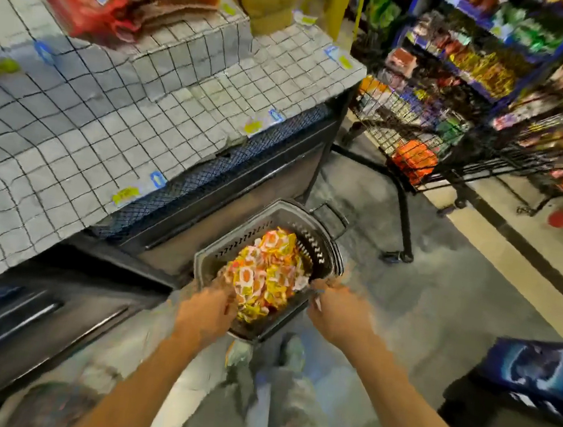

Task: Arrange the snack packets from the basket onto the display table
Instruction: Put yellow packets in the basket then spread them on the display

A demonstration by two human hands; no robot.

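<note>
Head view, slatted basket [318, 248] — crinkled packets [264, 273]

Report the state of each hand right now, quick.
Left hand: reaching into the yellow-and-orange snack packets in the dark plastic basket; grip cannot be told.
Right hand: at the basket's rim; blurred, cannot be told.
</note>
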